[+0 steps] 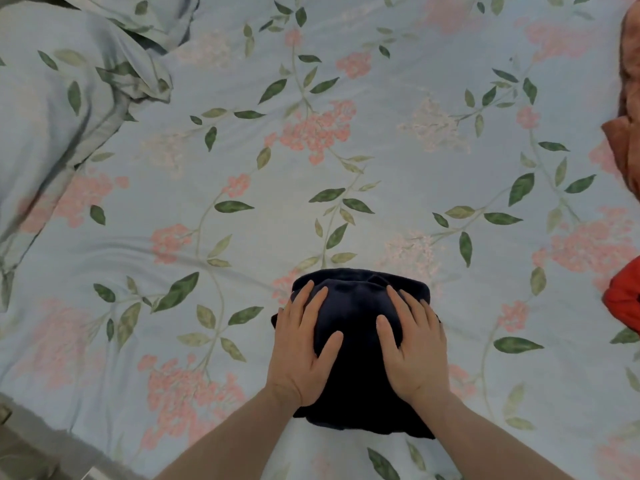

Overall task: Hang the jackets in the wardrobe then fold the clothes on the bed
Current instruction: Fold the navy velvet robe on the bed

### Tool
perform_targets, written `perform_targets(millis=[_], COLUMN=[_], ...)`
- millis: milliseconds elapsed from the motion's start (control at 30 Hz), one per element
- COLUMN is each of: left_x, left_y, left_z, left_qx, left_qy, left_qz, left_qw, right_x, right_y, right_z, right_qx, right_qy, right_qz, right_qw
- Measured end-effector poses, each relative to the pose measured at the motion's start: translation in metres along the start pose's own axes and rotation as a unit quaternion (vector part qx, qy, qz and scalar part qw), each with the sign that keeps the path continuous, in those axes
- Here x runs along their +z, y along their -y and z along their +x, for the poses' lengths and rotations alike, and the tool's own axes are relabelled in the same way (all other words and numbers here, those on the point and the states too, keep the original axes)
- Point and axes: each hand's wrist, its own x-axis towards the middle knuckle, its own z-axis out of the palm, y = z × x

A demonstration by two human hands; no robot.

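Dark navy cloth, a folded garment (pixel 356 327), lies near the front edge of the bed (pixel 346 168). The left hand (pixel 301 351) and right hand (pixel 412 351) press flat on it, fingers straight, gripping nothing. It looks soft, thick and light; lifting it by both side edges should keep the fold together.

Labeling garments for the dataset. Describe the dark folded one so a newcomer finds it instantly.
Start from the floral bedsheet that fills the view, then go to its near edge at the centre. There lies the navy folded garment, with the left hand and right hand flat on top. The other clothes, rust and red, sit at the right edge.
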Motion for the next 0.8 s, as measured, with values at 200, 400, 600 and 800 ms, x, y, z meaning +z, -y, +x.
perform_targets(millis=[200,400,600,800], left_x=[0.018,0.027,0.023,0.016], left_y=[0.035,0.054,0.050,0.035], left_z=[0.018,0.029,0.027,0.014], left_qx=[0.004,0.018,0.009,-0.020], left_qy=[-0.021,-0.049,-0.052,-0.077], left_qz=[-0.012,-0.020,-0.023,-0.043], left_qw=[1.000,0.998,0.998,0.996], right_x=[0.028,0.036,0.036,0.023], right_y=[-0.019,-0.025,-0.025,-0.021], right_z=[0.016,0.025,0.025,0.017], right_qx=[-0.025,-0.032,-0.026,0.014], right_qy=[-0.066,-0.088,-0.080,-0.087], right_qz=[0.005,0.008,0.012,0.106], right_qw=[0.997,0.996,0.996,0.990])
